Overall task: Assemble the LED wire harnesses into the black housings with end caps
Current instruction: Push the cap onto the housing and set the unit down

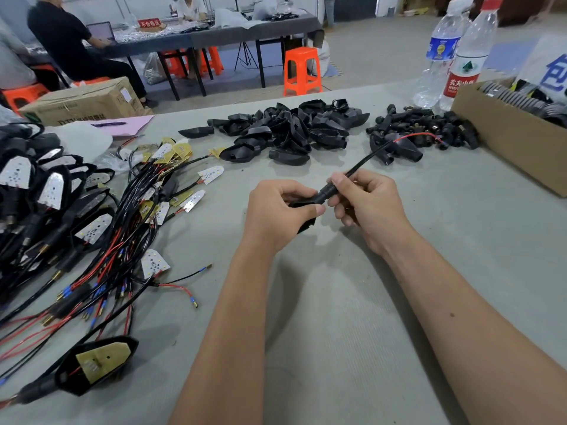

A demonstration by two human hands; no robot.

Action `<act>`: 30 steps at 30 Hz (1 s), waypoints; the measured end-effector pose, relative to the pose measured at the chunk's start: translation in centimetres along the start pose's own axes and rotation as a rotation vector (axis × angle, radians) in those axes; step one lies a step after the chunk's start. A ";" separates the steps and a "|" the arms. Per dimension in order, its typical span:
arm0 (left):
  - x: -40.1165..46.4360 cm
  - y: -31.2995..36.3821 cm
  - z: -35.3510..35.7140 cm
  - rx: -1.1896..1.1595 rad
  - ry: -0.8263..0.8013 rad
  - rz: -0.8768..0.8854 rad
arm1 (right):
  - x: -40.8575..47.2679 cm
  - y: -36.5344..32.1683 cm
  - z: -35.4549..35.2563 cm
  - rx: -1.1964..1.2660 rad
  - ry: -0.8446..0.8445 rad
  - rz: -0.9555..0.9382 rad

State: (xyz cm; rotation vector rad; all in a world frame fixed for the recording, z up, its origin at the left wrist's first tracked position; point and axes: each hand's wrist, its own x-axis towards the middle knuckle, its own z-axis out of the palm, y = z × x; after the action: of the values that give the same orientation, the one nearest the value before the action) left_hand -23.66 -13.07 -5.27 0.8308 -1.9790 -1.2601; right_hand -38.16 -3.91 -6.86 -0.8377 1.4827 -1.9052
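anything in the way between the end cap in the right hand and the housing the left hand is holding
Nothing visible. The right hand pinches the end cap on the black wire, and its tip already meets the black housing gripped by the left hand. How far it is seated is hidden by the fingers.

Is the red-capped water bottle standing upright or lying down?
Upright. The red-capped bottle stands on the table, cap on top, beside another bottle.

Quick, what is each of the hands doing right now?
Left hand: grips the black plastic housing.
Right hand: pinches the black ribbed end cap on the black wire.
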 end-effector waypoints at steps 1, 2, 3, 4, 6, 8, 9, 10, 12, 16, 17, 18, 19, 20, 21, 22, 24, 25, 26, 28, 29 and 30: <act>-0.1 0.1 0.0 0.009 -0.012 0.002 | 0.0 0.1 0.0 -0.002 0.002 0.007; -0.1 0.1 0.0 0.015 -0.019 0.004 | 0.1 0.1 -0.1 -0.007 -0.005 0.015; -0.1 0.1 -0.1 0.019 -0.022 0.006 | 0.1 0.1 -0.1 -0.013 -0.015 0.024; -0.1 0.0 -0.3 0.021 -0.023 0.007 | 0.0 0.1 0.0 -0.018 -0.027 0.031; -0.1 0.0 -0.5 0.017 -0.025 0.008 | 0.0 0.0 0.0 -0.027 -0.048 0.040; -0.3 0.0 -0.5 -0.004 -0.020 -0.002 | -0.1 -0.1 0.0 -0.039 -0.058 0.040; -0.3 -0.1 -0.4 -0.014 -0.016 -0.006 | -0.1 -0.2 0.0 -0.047 -0.062 0.038; -0.3 -0.1 -0.3 -0.019 -0.011 -0.007 | -0.1 -0.2 0.0 -0.055 -0.065 0.035; -0.2 -0.2 -0.2 -0.031 -0.009 -0.006 | -0.1 -0.3 0.0 -0.077 -0.068 0.024; -0.2 0.0 0.2 -0.063 -0.034 0.036 | -0.4 -0.3 0.5 -0.081 -0.102 0.021; -0.1 -0.1 0.2 -0.071 -0.028 0.046 | -0.4 -0.3 0.4 -0.076 -0.129 0.020; -0.1 -0.1 0.3 -0.067 -0.011 0.052 | -0.4 -0.3 0.4 -0.070 -0.150 0.015; -0.1 -0.2 0.3 -0.051 0.014 0.046 | -0.4 -0.2 0.3 -0.059 -0.152 0.011; 0.0 -0.2 0.1 -0.034 0.044 0.025 | -0.3 -0.1 0.2 -0.038 -0.129 0.013; 0.0 -0.2 -0.1 -0.024 0.076 -0.008 | -0.2 -0.1 0.2 -0.009 -0.079 0.024; 0.0 -0.3 -0.5 -0.007 0.108 -0.037 | -0.1 0.0 0.2 0.018 -0.015 0.038; 0.2 -0.6 -1.6 0.053 0.148 -0.053 | 0.1 0.0 0.0 0.056 0.098 0.059; 0.2 -0.9 -2.0 0.068 0.139 -0.050 | 0.2 0.0 -0.1 0.076 0.134 0.063; 0.1 -1.2 -2.4 0.069 0.117 -0.045 | 0.3 0.0 -0.2 0.099 0.155 0.064; 0.1 -1.4 -2.6 0.088 0.089 -0.040 | 0.3 0.0 -0.2 0.142 0.163 0.064; 0.1 -1.4 -2.5 0.106 0.090 -0.034 | 0.3 0.0 -0.2 0.152 0.158 0.066; 0.1 -1.3 -2.2 0.126 0.096 -0.024 | 0.3 0.0 -0.2 0.156 0.153 0.068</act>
State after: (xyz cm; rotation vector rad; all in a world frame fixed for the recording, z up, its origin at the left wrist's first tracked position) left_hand -21.73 -14.76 -5.73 0.9608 -1.9923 -1.0966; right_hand -38.50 -3.99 -6.90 -0.5748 1.4092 -2.0410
